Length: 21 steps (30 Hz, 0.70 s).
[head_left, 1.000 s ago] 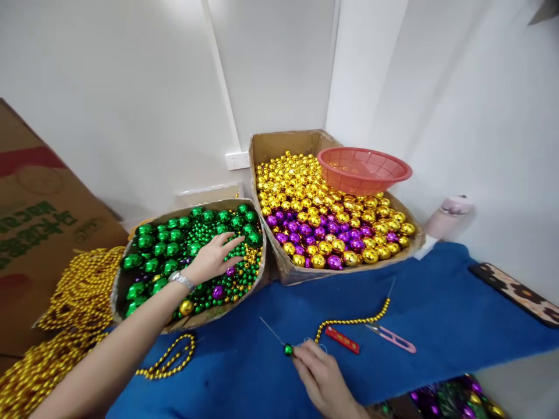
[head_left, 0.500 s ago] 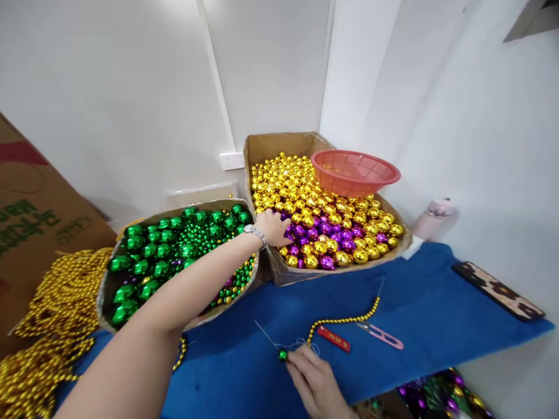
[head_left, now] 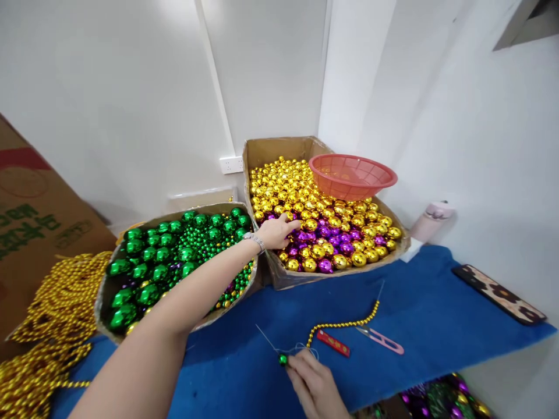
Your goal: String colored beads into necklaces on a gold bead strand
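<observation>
The left hand (head_left: pixel 276 234), over the green balls a second ago, now reaches into the right-hand box (head_left: pixel 286 280), its fingers spread among purple balls (head_left: pixel 346 248) and gold ones; I cannot tell whether it grips any. Since half a second ago it has shifted only slightly there. The right hand (head_left: pixel 318 381) stays low over the blue-covered bench (head_left: pixel 231 355), fingertips still closed on a green ball (head_left: pixel 283 359), with the needle (head_left: pixel 266 338) pointing up and left beyond it and thread (head_left: pixel 301 347) looped by the fingers. Just beyond, the gold bead strand (head_left: pixel 340 325), red packet (head_left: pixel 333 343) and pink snips (head_left: pixel 385 341) lie as before. The forearm now covers part of the green-ball box (head_left: pixel 218 208) and hides the gold loop seen earlier beside it.
</observation>
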Available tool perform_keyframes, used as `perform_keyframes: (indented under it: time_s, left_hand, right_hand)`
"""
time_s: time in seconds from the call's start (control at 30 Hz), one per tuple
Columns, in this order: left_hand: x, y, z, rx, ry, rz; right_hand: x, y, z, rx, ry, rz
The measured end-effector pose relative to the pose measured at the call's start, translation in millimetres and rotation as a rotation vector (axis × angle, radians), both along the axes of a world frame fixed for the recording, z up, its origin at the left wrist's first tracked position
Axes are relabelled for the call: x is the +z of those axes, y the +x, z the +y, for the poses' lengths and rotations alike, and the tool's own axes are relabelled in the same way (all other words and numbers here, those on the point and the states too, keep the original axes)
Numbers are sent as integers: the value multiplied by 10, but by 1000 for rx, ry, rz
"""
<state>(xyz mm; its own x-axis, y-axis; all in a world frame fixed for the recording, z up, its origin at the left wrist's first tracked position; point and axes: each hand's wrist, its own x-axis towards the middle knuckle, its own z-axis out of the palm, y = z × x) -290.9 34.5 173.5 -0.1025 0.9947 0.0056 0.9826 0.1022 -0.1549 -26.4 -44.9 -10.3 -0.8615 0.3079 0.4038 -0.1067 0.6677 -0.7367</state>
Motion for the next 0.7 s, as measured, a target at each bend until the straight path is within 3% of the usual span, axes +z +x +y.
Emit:
perform_keyframes:
  time_s: [0.1, 0.2, 0.3, 0.37, 0.43, 0.57, 0.63, 0.7]
  left_hand:
    - [-1, 50, 11, -29, 40, -9]
    - [82, 61, -95, -13, 216, -69]
    - [202, 3, -436, 41, 497, -168]
    - [212, -97, -781, 74, 584, -223]
    - [119, -249, -1160, 141, 527, -235]
    - [-259, -584, -1770, 327, 221, -204]
    - [-388, -661, -1897, 341, 131, -185]
    - [-394, -622, -1865, 281, 174, -144]
  right_hand:
    - [29, -4, 0, -7, -6, -4]
    - [55, -6, -5, 5, -11, -3]
    - [65, 6, -5, -4, -26, 7]
    - [58, 17, -1, -25, -34, 6]
    - [42, 24, 6, -32, -41, 2]
    - [10, 12, 10, -32, -45, 9]
    - [8, 1, 5, -35, -35, 23]
    - [17, -5, -3, -34, -25, 30]
